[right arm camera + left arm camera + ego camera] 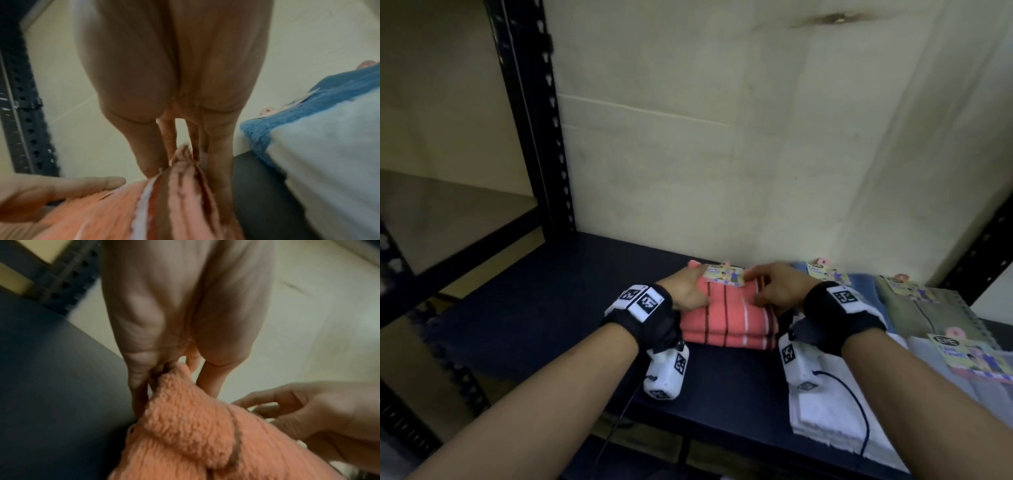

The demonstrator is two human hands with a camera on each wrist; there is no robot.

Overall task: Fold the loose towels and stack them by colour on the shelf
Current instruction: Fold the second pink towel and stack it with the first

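You are gripping the folded pink striped towel at its far corners, left hand and right hand with fingers curled onto the cloth; it is lying on the dark shelf, left of the blue towel

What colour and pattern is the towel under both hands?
Coral towel with dark and white stripes, on a matching folded stack; clearest in the head view.
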